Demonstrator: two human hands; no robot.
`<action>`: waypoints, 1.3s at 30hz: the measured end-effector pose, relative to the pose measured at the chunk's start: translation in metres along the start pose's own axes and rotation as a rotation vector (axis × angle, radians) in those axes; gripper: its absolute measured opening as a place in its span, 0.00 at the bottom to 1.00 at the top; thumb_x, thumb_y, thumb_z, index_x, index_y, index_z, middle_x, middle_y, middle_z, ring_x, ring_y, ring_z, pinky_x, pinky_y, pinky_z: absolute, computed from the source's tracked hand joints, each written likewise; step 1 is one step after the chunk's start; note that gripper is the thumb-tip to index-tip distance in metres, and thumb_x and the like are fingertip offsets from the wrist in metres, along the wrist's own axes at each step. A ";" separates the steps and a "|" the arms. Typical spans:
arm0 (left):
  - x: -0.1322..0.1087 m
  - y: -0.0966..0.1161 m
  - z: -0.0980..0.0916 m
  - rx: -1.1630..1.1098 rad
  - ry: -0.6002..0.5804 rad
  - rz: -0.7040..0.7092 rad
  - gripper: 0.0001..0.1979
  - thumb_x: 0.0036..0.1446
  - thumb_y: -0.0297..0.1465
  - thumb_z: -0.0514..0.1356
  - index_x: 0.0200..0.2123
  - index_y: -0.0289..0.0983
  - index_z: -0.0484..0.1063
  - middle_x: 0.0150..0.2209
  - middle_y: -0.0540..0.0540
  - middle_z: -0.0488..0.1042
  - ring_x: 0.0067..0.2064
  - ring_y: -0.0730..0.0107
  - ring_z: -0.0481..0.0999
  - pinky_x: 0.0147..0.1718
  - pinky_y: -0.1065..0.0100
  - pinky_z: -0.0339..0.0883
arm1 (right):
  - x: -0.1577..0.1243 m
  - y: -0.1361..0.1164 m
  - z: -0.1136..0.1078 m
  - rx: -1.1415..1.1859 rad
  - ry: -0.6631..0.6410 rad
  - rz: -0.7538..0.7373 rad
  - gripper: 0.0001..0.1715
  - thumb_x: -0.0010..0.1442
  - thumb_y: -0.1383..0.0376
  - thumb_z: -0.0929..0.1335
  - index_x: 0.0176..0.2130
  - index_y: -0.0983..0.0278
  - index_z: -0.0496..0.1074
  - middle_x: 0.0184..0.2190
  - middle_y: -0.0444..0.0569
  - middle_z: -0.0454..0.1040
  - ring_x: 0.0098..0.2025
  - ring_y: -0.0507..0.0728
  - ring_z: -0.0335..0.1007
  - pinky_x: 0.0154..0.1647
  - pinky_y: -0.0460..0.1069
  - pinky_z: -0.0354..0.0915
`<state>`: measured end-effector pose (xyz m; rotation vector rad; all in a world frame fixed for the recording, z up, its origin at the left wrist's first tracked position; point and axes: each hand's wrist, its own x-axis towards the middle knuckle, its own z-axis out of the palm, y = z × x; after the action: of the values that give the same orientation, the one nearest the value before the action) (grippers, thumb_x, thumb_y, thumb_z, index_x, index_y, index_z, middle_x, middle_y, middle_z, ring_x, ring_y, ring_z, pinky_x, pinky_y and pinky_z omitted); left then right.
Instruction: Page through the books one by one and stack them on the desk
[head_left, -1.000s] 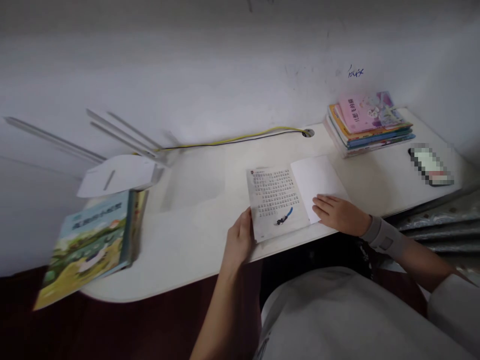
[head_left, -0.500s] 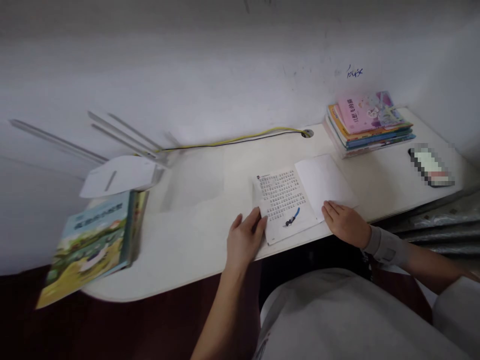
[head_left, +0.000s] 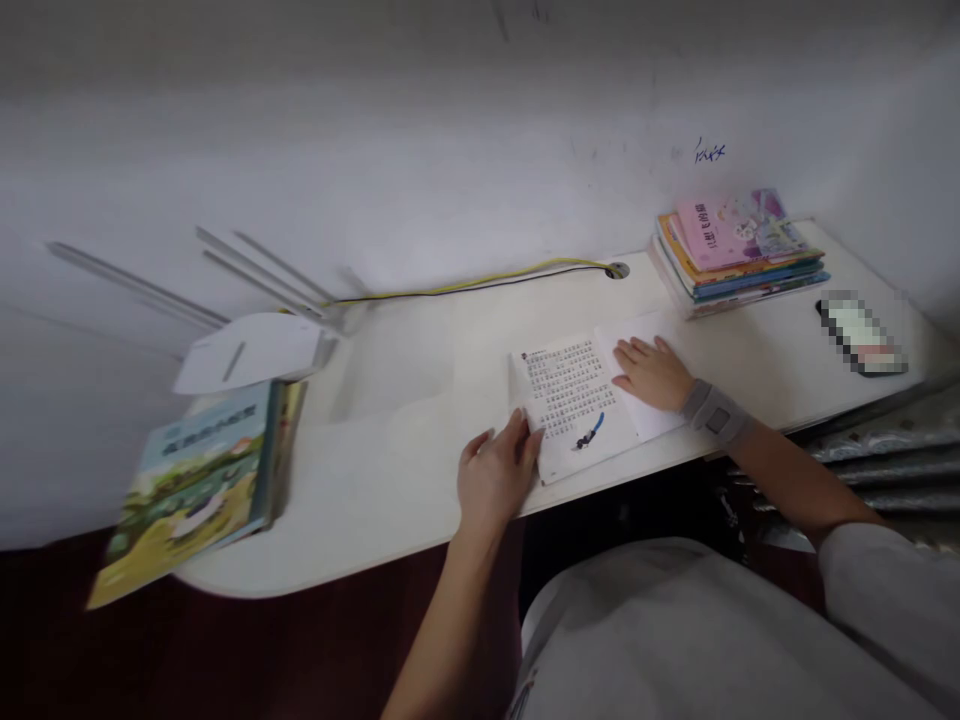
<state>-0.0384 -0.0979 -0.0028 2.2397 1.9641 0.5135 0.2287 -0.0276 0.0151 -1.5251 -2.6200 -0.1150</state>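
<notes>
An open booklet (head_left: 574, 405) lies on the white desk (head_left: 390, 470) near its front edge, with printed text and a small blue picture on its left page and a blank right page. My left hand (head_left: 499, 475) rests at the booklet's left edge, fingers slightly apart and touching the page. My right hand (head_left: 652, 372), with a grey band on the wrist, lies flat and open on the blank right page near the fold.
A stack of colourful books (head_left: 739, 250) sits at the back right, with a phone (head_left: 861, 332) in front of it. Picture books (head_left: 202, 480) overhang the desk's left end beside a white lamp head (head_left: 251, 352). A yellow cable (head_left: 480, 282) runs along the wall.
My right hand slid up from the booklet's lower right edge onto the middle of the right page. My left hand moved from gripping the left edge to resting on it.
</notes>
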 end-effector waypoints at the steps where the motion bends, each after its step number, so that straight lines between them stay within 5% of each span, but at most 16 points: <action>1: 0.000 0.000 0.000 -0.019 -0.002 -0.002 0.24 0.62 0.42 0.50 0.55 0.34 0.69 0.44 0.39 0.79 0.45 0.57 0.80 0.55 0.53 0.63 | 0.002 0.006 0.002 -0.011 -0.013 0.042 0.24 0.67 0.60 0.60 0.57 0.70 0.65 0.60 0.63 0.64 0.61 0.67 0.60 0.57 0.68 0.56; 6: 0.004 -0.002 -0.005 -0.228 -0.016 -0.068 0.26 0.61 0.43 0.52 0.57 0.36 0.67 0.44 0.39 0.79 0.48 0.56 0.78 0.54 0.50 0.64 | -0.022 0.026 0.005 -0.044 -0.010 0.147 0.29 0.66 0.55 0.61 0.60 0.68 0.63 0.61 0.66 0.62 0.62 0.71 0.58 0.55 0.67 0.57; 11: 0.008 0.014 -0.024 -0.714 -0.032 -0.198 0.33 0.59 0.46 0.54 0.63 0.34 0.58 0.49 0.35 0.76 0.53 0.54 0.75 0.52 0.51 0.68 | -0.054 0.036 0.022 0.076 0.062 0.168 0.34 0.65 0.51 0.61 0.62 0.70 0.61 0.63 0.69 0.58 0.65 0.70 0.53 0.59 0.66 0.54; 16: 0.019 0.071 -0.041 -1.122 -0.030 0.120 0.33 0.66 0.47 0.40 0.69 0.38 0.39 0.61 0.35 0.64 0.59 0.58 0.68 0.55 0.52 0.65 | -0.053 0.054 0.030 0.475 0.167 0.245 0.35 0.68 0.50 0.52 0.64 0.68 0.56 0.61 0.63 0.64 0.64 0.62 0.58 0.60 0.63 0.57; 20: 0.031 0.119 -0.031 -0.811 -0.189 0.408 0.33 0.65 0.47 0.43 0.69 0.41 0.41 0.65 0.37 0.57 0.65 0.57 0.58 0.61 0.50 0.55 | -0.058 0.079 0.021 0.930 0.328 0.415 0.42 0.67 0.49 0.39 0.65 0.65 0.53 0.55 0.61 0.71 0.57 0.57 0.68 0.52 0.58 0.67; 23: 0.033 0.132 -0.008 -0.434 -0.167 0.409 0.34 0.63 0.47 0.49 0.67 0.36 0.49 0.67 0.33 0.52 0.68 0.48 0.48 0.62 0.42 0.48 | -0.071 0.095 0.016 0.974 0.400 0.534 0.43 0.66 0.45 0.41 0.64 0.65 0.55 0.56 0.62 0.69 0.57 0.57 0.68 0.51 0.56 0.69; 28: 0.023 0.122 0.039 -0.133 -0.202 0.323 0.46 0.58 0.53 0.51 0.65 0.21 0.46 0.65 0.19 0.47 0.68 0.40 0.46 0.61 0.43 0.51 | -0.090 0.093 0.017 0.811 0.326 0.531 0.38 0.62 0.41 0.57 0.55 0.67 0.67 0.53 0.62 0.71 0.55 0.64 0.69 0.56 0.60 0.64; 31: 0.018 0.110 0.055 -0.083 -0.144 0.369 0.49 0.57 0.56 0.49 0.63 0.16 0.47 0.63 0.16 0.51 0.67 0.41 0.50 0.62 0.47 0.51 | -0.092 0.079 0.018 0.647 0.262 0.452 0.37 0.61 0.41 0.57 0.52 0.66 0.68 0.49 0.61 0.73 0.52 0.65 0.70 0.55 0.61 0.64; 39: 0.013 0.083 0.056 0.004 -0.076 0.507 0.47 0.54 0.60 0.49 0.61 0.25 0.57 0.64 0.20 0.53 0.67 0.42 0.52 0.60 0.45 0.55 | -0.101 0.063 0.025 0.498 0.267 0.432 0.41 0.62 0.42 0.56 0.57 0.70 0.65 0.58 0.66 0.65 0.63 0.69 0.57 0.62 0.66 0.54</action>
<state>0.0590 -0.0900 -0.0277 2.7141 1.3503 0.4596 0.3317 -0.0804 -0.0220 -1.6900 -1.8757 0.3209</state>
